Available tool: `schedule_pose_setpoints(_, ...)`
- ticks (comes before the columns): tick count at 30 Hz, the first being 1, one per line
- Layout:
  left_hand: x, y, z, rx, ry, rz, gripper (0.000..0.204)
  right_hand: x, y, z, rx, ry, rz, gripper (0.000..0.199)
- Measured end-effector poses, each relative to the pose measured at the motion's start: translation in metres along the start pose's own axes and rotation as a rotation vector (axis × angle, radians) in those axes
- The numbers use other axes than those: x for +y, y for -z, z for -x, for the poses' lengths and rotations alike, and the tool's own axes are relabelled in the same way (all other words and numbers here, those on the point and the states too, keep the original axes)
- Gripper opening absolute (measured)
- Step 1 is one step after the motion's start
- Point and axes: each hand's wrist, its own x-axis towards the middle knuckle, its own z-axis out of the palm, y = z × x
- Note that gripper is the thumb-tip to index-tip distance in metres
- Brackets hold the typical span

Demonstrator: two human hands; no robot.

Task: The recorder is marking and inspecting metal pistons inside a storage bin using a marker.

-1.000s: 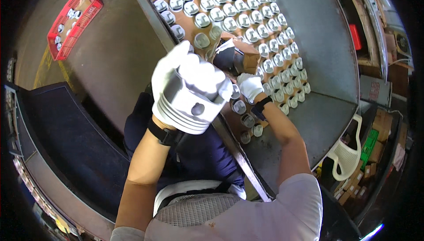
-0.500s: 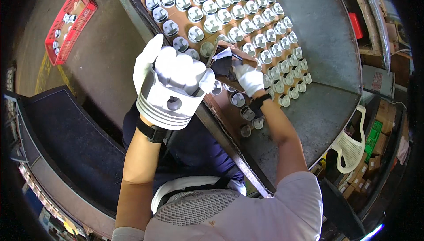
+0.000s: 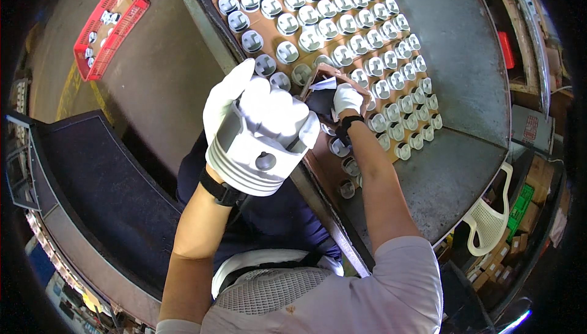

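A silver-white metal piston [image 3: 247, 159] with ring grooves and a round pin hole is held up close in my white-gloved left hand [image 3: 269, 104]. My fingers curl into its open skirt and the thumb lies along its outer side. To the right, my white-gloved right hand [image 3: 348, 98] reaches into a small open cardboard box [image 3: 361, 84]. A black piece [image 3: 321, 103] and a white paper-like slip [image 3: 324, 83] show in the box. My right fingertips are hidden inside it. Around the box, many similar pistons [image 3: 287, 52] stand in rows on brown cardboard.
The cardboard lies on a grey metal bench [image 3: 428, 178] with a raised edge. A red plastic crate [image 3: 116, 34] holding several pistons sits on the floor at far left. A dark tray-like surface [image 3: 98, 169] is at left, a cream plastic chair [image 3: 489, 224] at right.
My right hand has gone deeper into the box, and the dark pin-like thing seen in the piston's hole is gone from it. The whole view has shifted slightly.
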Motion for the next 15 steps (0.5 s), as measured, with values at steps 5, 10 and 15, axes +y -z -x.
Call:
schedule_pose_setpoints(5,0.000,0.013,-0.006,-0.224,0.064,0.000,0.045,0.013,0.063,0.025,-0.089,0.042,0.025,0.036)
schedule_pose_setpoints(10,-0.001,0.033,-0.013,-0.307,-0.163,-0.249,0.021,0.043,0.110,0.063,0.027,-0.084,-0.141,0.023)
schedule_pose_setpoints(15,-0.014,0.026,0.000,-0.289,-0.490,-0.640,0.027,0.083,0.164,0.108,0.069,0.019,-0.395,0.038)
